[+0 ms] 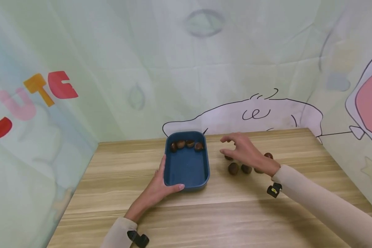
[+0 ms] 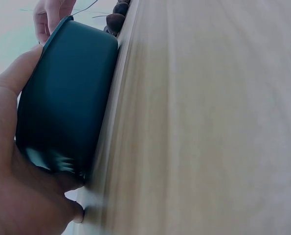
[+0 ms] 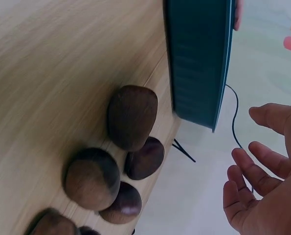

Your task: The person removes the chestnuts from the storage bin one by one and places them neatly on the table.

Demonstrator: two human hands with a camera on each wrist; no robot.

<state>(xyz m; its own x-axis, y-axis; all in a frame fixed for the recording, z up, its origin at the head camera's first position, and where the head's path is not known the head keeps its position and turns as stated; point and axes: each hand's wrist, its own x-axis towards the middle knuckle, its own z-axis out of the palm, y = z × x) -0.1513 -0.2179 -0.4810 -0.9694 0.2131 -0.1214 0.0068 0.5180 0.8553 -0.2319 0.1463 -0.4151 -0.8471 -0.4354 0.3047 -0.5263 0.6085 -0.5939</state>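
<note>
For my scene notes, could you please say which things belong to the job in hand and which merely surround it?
Job: blue round-cornered tray; round brown chestnuts; left hand; right hand.
Surroundings: light wooden table; printed pale green backdrop; black wrist devices.

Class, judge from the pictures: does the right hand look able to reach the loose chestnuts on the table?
Probably yes: the right hand hovers close above the loose chestnuts, holding nothing, and nothing visible blocks its way; the blue box stands to one side.
</note>
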